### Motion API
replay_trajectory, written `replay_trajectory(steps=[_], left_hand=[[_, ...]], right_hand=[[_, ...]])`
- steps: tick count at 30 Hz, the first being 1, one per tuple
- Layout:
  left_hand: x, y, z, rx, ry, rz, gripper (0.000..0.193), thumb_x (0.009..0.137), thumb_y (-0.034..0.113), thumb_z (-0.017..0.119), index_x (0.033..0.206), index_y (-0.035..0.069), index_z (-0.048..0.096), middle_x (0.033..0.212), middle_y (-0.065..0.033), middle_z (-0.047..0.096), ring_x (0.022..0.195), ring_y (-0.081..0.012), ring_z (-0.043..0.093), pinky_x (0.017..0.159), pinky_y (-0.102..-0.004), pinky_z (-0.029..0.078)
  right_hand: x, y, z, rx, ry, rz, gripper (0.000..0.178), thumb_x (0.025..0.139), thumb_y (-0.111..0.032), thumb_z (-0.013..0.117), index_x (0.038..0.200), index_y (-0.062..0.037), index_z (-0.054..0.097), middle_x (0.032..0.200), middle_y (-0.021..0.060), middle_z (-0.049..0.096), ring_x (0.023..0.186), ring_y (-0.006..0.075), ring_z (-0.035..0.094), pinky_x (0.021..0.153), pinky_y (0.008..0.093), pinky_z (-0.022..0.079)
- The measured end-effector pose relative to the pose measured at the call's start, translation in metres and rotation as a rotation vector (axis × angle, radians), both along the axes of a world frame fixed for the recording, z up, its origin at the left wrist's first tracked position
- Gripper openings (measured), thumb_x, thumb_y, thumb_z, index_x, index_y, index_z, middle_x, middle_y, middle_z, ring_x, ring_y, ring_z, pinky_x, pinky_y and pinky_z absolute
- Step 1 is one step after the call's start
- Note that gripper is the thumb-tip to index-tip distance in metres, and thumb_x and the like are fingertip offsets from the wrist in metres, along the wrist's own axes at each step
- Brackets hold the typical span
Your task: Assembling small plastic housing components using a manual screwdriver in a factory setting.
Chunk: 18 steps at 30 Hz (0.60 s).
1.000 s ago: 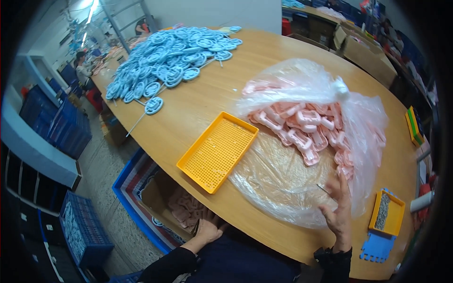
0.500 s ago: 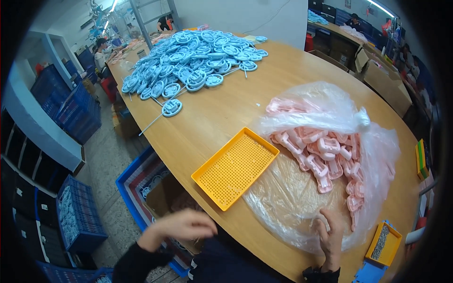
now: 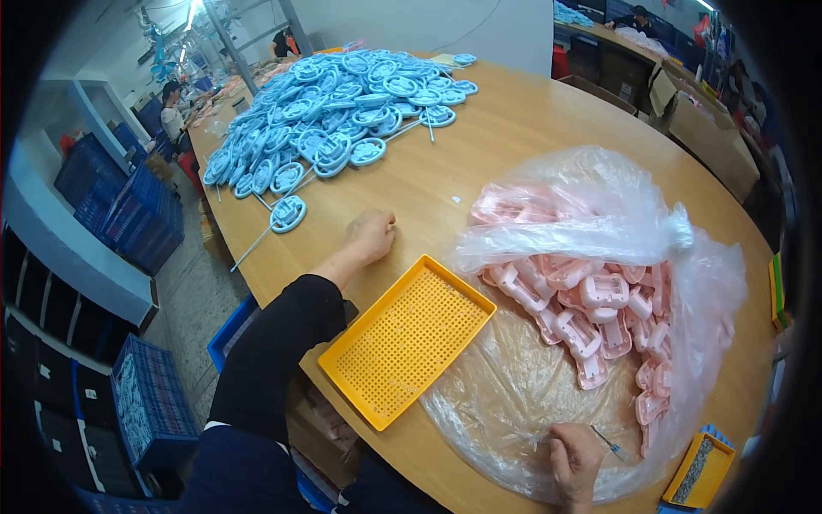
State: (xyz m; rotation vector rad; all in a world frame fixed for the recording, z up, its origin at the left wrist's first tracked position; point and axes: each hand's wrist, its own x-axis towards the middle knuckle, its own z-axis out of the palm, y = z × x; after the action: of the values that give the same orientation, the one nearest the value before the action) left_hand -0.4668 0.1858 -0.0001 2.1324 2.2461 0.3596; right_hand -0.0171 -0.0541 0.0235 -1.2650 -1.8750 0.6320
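My left hand [image 3: 372, 236] is over the wooden table between a heap of light blue round plastic parts on sticks [image 3: 342, 103] and a yellow perforated tray [image 3: 406, 338]. Its fingers are curled in, and whatever they may hold is hidden. Down at the front of a clear plastic bag [image 3: 505, 403], my right hand [image 3: 575, 461] has its fingers bent closed. A thin dark object [image 3: 606, 440] with a bluish end shows beside those fingers; its kind is too small to tell. Pink plastic shells [image 3: 591, 317] spill from the bag's mouth, beyond the right hand.
A small yellow bin of grey metal bits [image 3: 702, 469] is at the lower right. One blue part [image 3: 288, 214] lies apart from the heap. Blue crates [image 3: 152, 403] line the floor at left. Cardboard boxes [image 3: 706, 128] stand behind the table, and other people sit farther back.
My left hand has reached forward past the yellow tray from the table's near edge. My right hand has drawn nearer and its fingers have curled; the thin dark object now shows beside it.
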Motion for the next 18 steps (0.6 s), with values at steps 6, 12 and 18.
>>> replay_trajectory(steps=[6,12,18], left_hand=[[0.016,0.008,0.005,-0.064,0.212,-0.041,0.018,0.087,0.011,0.05,0.094,0.003,0.064,0.097,-0.0172,0.062,0.097,-0.035,0.06,0.082,-0.0434,0.05],[0.002,0.004,-0.008,0.114,0.194,-0.05,0.011,0.083,0.009,0.053,0.081,0.002,0.061,0.086,-0.0169,0.063,0.087,-0.0335,0.061,0.074,-0.0431,0.049],[0.029,-0.047,0.035,0.153,-0.4,-0.154,0.007,0.079,0.009,0.056,0.083,0.005,0.059,0.077,-0.0158,0.061,0.076,-0.0324,0.062,0.067,-0.0417,0.049]], right_hand=[[0.003,0.002,-0.003,-0.015,0.032,0.034,0.014,0.077,-0.002,0.061,0.09,0.0019,0.066,0.081,0.0143,0.066,0.074,0.0278,0.063,0.068,0.0341,0.049],[-0.006,-0.004,-0.001,-0.082,0.058,0.03,0.013,0.078,0.0,0.06,0.089,0.0023,0.066,0.08,0.0134,0.066,0.072,0.0256,0.063,0.067,0.0321,0.048],[-0.004,-0.009,-0.002,-0.065,0.107,0.004,0.013,0.078,0.002,0.059,0.089,0.0021,0.066,0.079,0.0123,0.066,0.071,0.0244,0.063,0.067,0.0315,0.048]])
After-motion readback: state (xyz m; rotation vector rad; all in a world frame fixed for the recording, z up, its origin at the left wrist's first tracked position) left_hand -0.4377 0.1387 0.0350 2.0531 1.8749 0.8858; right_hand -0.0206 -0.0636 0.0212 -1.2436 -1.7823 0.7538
